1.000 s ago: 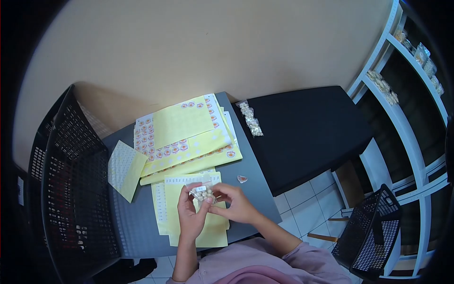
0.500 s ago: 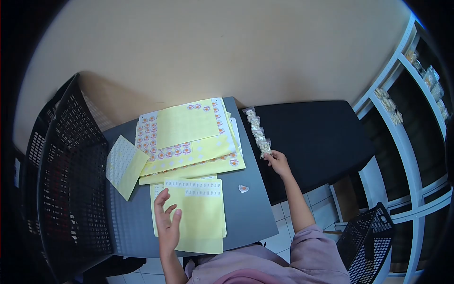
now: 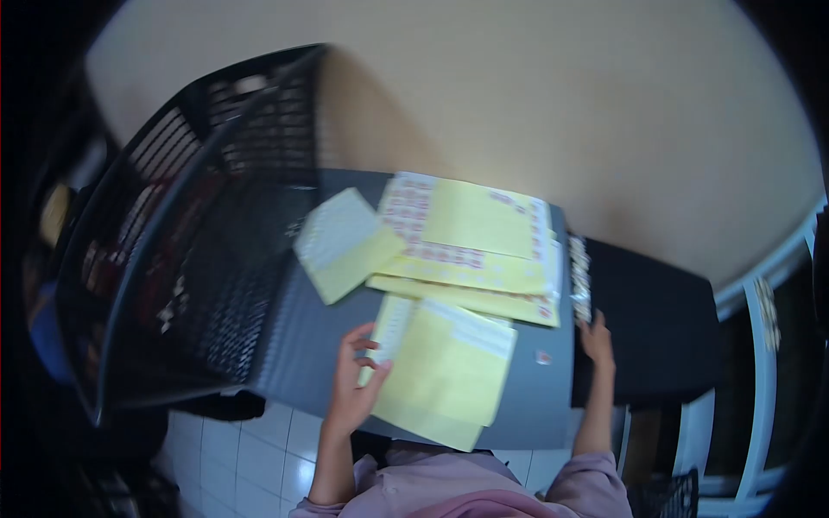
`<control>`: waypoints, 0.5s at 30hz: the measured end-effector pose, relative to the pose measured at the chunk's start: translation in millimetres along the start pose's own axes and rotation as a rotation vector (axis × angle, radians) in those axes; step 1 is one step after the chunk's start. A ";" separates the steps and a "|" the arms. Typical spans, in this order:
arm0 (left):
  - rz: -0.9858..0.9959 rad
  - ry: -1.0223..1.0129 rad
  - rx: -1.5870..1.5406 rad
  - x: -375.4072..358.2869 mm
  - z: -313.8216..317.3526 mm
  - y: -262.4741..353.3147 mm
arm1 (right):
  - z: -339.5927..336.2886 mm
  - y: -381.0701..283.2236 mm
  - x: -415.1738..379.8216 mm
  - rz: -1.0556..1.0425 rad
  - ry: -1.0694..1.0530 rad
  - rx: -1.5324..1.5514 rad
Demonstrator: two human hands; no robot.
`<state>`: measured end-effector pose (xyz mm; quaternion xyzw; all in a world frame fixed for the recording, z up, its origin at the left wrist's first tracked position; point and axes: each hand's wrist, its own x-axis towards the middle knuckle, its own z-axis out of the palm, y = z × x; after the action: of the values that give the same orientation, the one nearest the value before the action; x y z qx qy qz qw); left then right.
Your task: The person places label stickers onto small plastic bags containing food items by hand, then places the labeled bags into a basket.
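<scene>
My left hand (image 3: 357, 380) is at the left edge of the yellow label sheets (image 3: 445, 371), fingers curved and apart from the thumb, nothing held. White printed strips run along the sheets' left and top edges. My right hand (image 3: 596, 341) is at the near end of a row of small clear packets with pale contents (image 3: 579, 276), fingertips right by the last packet. Its fingers look spread, though blurred. The row lies along the left side of a black-covered surface (image 3: 648, 319). One small sticker-like piece (image 3: 543, 356) lies on the grey table (image 3: 544, 406).
Behind the sheets is a stack of yellow and white sticker sheets (image 3: 475, 224); a folded label sheet (image 3: 345, 250) lies left of it. A large black plastic basket (image 3: 207, 164) stands on the left. White shelving (image 3: 760, 380) with packets is at the right.
The view has swung left, bringing more of the basket into sight. My left hand has moved to the sheets' left edge. My right hand stays by the near end of the packet row.
</scene>
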<state>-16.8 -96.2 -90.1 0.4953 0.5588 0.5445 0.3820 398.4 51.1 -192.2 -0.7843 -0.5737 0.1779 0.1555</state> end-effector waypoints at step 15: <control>-0.307 0.042 0.168 -157.3 -253.7 8.7 | -163.6 -513.7 -210.3 -1.547 0.454 0.067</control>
<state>-226.6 -307.9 -69.9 0.4231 0.6791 0.4414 0.4062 -19.2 -5.6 204.5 -0.1767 -0.9029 -0.1269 0.3706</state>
